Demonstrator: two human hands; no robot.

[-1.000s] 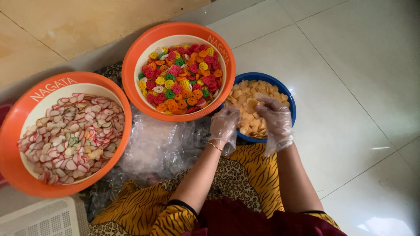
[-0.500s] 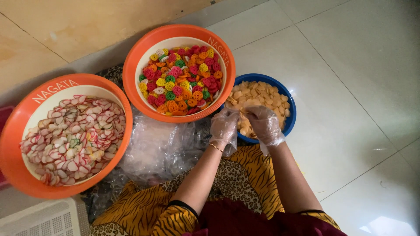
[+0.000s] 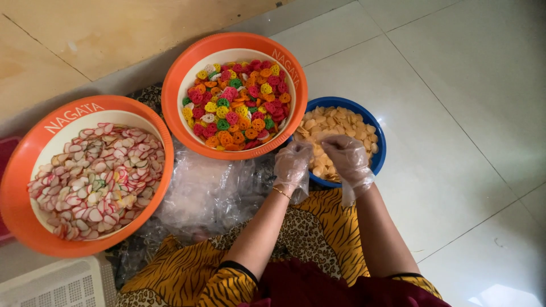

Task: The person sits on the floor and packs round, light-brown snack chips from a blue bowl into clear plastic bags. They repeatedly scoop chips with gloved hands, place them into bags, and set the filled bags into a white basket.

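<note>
There is only one view. The camera sits on the person's head and looks almost straight down, from quite near. The person's lap is at the bottom edge, and the pale tiled floor (image 3: 455,113) fills the top and right. The left hand in a thin clear glove (image 3: 292,165) and the right hand in a thin clear glove (image 3: 348,159) are near the middle.

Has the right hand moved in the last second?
Yes. The right hand has moved left across the blue bowl, nearer the left hand.
</note>
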